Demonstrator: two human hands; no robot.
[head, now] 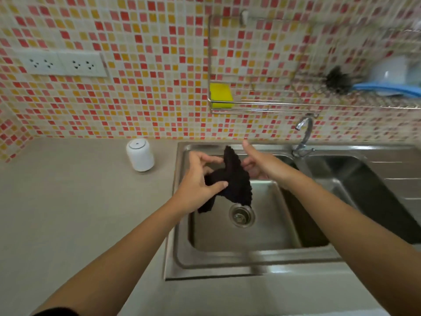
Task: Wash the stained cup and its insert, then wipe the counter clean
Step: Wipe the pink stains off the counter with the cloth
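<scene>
Both hands hold a black cloth (234, 179) over the left basin of the steel sink (227, 263). My left hand (197, 185) pinches the cloth's left part between thumb and fingers. My right hand (257, 163) has its fingers behind the cloth's right side, thumb raised. A corner of the cloth hangs down toward the drain (241, 216). A white cup (140, 155) stands upside down on the grey counter (68, 201), left of the sink. No insert shows.
A tap (304, 131) rises behind the sink between the two basins. A wall rack (262, 103) holds a yellow sponge (221, 95), a black brush (337, 79) and blue and white dishes (391, 83). Wall sockets (61, 63) sit at upper left.
</scene>
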